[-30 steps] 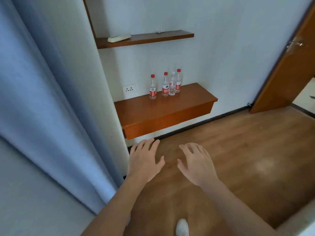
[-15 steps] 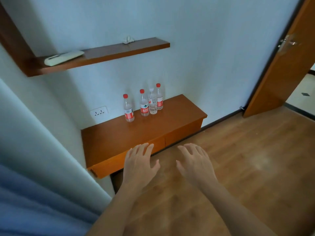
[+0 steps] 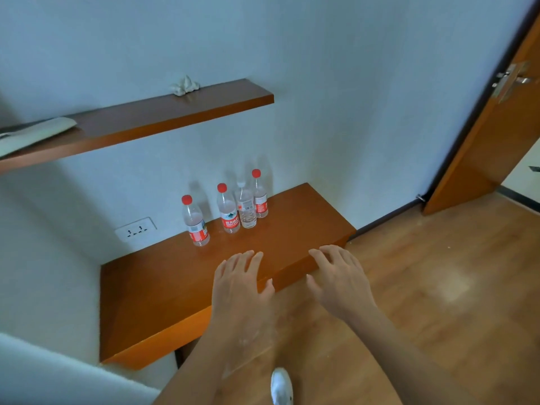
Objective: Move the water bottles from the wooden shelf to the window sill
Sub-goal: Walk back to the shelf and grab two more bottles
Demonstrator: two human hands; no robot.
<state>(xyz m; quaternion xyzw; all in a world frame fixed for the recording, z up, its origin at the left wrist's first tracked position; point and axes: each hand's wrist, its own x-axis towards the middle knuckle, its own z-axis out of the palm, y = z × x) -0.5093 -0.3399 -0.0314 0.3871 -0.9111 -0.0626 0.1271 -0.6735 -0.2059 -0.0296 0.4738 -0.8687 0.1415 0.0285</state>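
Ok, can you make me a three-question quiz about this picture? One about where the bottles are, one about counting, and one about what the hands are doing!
1. Where do the water bottles stand?
A) on the floor
B) on the lower wooden shelf, at the back by the wall
C) on the upper shelf

2. How many bottles have a red cap?
A) one
B) four
C) three

3. What are the left hand and the right hand doing?
A) both are open and hold nothing
B) each grips a bottle
C) both are closed fists

Answers:
1 B, since all four bottles stand in a row at the back of the lower shelf.
2 C, since three caps are red and the pale-capped bottle is the odd one.
3 A, since the fingers are spread out near the shelf's front edge, away from every bottle.
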